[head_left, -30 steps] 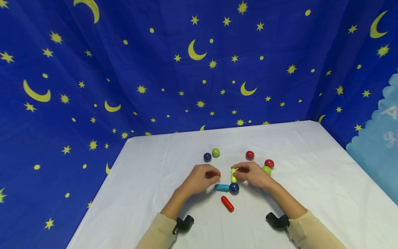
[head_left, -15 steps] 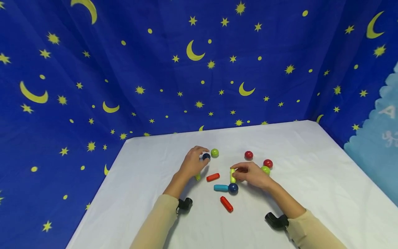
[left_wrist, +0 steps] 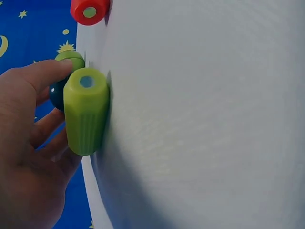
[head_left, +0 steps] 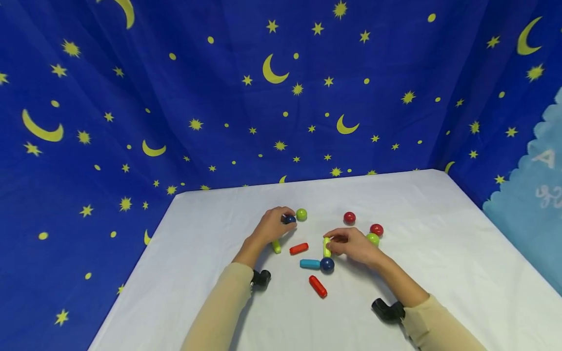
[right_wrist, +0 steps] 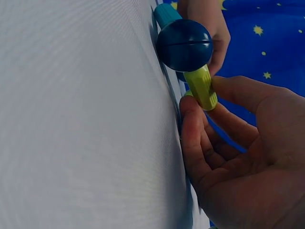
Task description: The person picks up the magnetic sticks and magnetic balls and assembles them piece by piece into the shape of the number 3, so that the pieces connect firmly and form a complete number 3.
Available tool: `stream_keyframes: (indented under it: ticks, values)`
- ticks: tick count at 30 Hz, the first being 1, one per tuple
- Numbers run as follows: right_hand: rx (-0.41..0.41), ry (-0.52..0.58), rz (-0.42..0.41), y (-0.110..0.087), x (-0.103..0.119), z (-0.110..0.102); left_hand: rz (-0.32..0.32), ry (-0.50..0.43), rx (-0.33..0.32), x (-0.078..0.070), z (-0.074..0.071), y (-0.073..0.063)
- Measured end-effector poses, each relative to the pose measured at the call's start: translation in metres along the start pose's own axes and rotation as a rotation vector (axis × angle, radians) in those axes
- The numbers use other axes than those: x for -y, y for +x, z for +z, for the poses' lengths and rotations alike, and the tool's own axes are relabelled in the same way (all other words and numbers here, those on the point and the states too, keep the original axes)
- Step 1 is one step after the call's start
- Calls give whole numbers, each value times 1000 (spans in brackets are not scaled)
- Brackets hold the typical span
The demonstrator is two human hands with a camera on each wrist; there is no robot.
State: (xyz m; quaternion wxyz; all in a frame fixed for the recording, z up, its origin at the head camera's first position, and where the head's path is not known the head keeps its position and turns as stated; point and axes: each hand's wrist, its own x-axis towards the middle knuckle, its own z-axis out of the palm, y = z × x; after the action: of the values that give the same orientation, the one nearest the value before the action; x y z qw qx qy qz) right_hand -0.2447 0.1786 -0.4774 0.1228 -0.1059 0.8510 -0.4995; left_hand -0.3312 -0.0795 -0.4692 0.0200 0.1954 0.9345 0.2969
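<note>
In the head view my left hand [head_left: 269, 227] grips a dark blue ball [head_left: 289, 220] between thumb and fingers, at the far left of the pieces. A yellow-green rod [head_left: 276, 246] lies under that hand's near side; the left wrist view has this rod [left_wrist: 86, 114] large in front, partly covering the ball [left_wrist: 56, 94]. With thumb and fingertips my right hand [head_left: 355, 244] pinches another yellow-green rod [head_left: 327, 247]. Its near end meets a second dark blue ball [head_left: 327, 264], from which a teal rod [head_left: 310, 263] points left.
Loose red rods lie between the hands [head_left: 299, 248] and nearer me [head_left: 318, 286]. A green ball [head_left: 301, 214] sits just past the left hand. Beyond the right hand are red balls [head_left: 349, 218] [head_left: 376, 230] and another green ball [head_left: 372, 239]. A starry blue curtain [head_left: 246, 107] backs the white table [head_left: 210, 219].
My left hand let go of a red rod near the middle, moved away and left to the far dark blue ball, and closed its fingers round it. The right hand kept its hold on the yellow-green rod.
</note>
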Motion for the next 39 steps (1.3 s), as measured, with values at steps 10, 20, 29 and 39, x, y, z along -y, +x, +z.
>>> stream_keyframes:
  ticks: [10,20,29,39]
  values:
    - [-4,-48,-23,0,0,0,9,-22,-19,-3,-1,-5]
    - [5,-107,-62,0,1,1,23,-33,-44,1,0,-7]
    - [2,-122,-80,-1,2,5,45,-43,-59,7,2,-12]
    - [89,-358,-90,-17,23,6,66,-67,-64,7,6,-14]
